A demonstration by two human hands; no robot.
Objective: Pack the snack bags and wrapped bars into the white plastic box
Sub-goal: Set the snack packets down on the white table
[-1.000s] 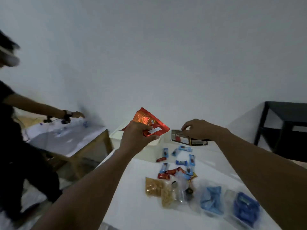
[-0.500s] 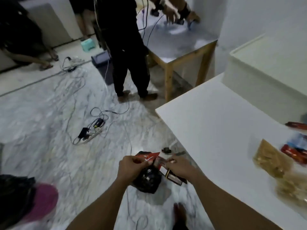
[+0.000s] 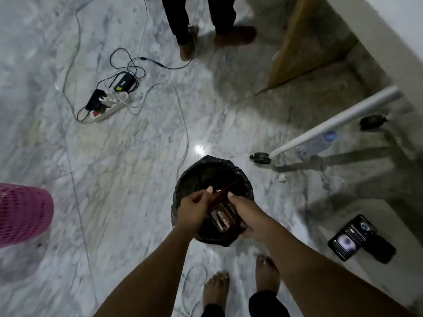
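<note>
Holding two wrappers over the bin

Your hands are both over a bin (image 3: 214, 179) lined with a black bag, which stands on the marble floor (image 3: 128, 170) just in front of your bare feet (image 3: 240, 284). Your left hand (image 3: 194, 208) is closed on a thin red bag (image 3: 223, 192), seen edge-on, thumb up. Your right hand (image 3: 246, 212) is closed around a dark pack (image 3: 221, 219) with white print, held inside the mouth of the bin. The two hands are close together, the pack between them. A power strip (image 3: 106, 107) with cables lies on the floor to the far left, a pink basket (image 3: 21, 212) at the left edge. A phone (image 3: 351, 236) lies at the right. Another person's legs (image 3: 199, 17) stand at the top. The white box is not in view.
</note>
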